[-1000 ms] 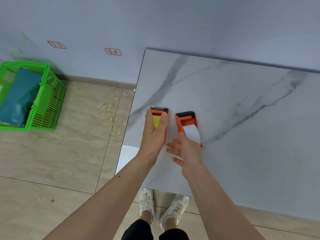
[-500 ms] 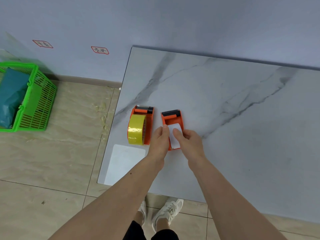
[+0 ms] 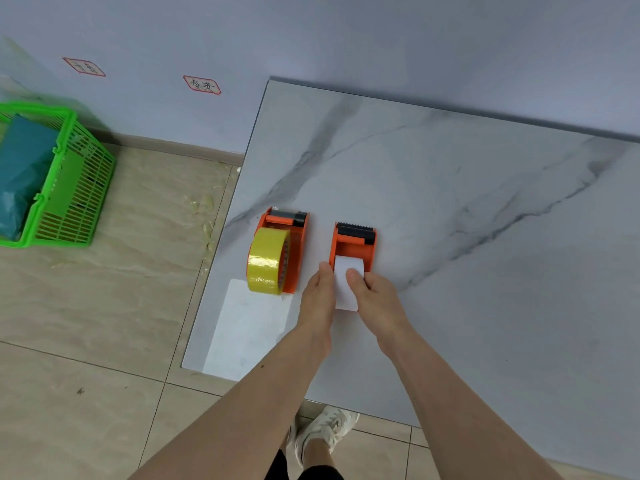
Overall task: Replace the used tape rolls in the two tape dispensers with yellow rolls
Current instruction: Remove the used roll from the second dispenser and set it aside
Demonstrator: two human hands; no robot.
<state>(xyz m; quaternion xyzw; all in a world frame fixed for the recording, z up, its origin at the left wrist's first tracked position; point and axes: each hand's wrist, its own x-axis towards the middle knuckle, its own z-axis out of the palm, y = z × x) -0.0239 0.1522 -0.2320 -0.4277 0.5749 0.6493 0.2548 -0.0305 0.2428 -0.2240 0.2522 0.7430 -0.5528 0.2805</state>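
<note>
Two orange tape dispensers stand side by side near the table's left front. The left dispenser (image 3: 292, 244) holds a yellow tape roll (image 3: 266, 260) and nobody touches it. The right dispenser (image 3: 353, 244) holds a white roll (image 3: 346, 275). My left hand (image 3: 317, 299) presses the white roll's left side with its thumb. My right hand (image 3: 375, 299) grips the roll's right side, thumb on top. Both hands pinch the white roll between them; its lower part is partly hidden by my fingers.
The marble table (image 3: 450, 220) reaches right and back to the wall. A white sheet (image 3: 249, 327) lies at its front left corner. A green basket (image 3: 65, 188) with a teal bag sits on the tiled floor at left. My shoes (image 3: 325, 434) show below.
My left hand left the yellow-roll dispenser and joined my right hand on the white roll. The view shifted, so the dispensers now sit lower and nearer.
</note>
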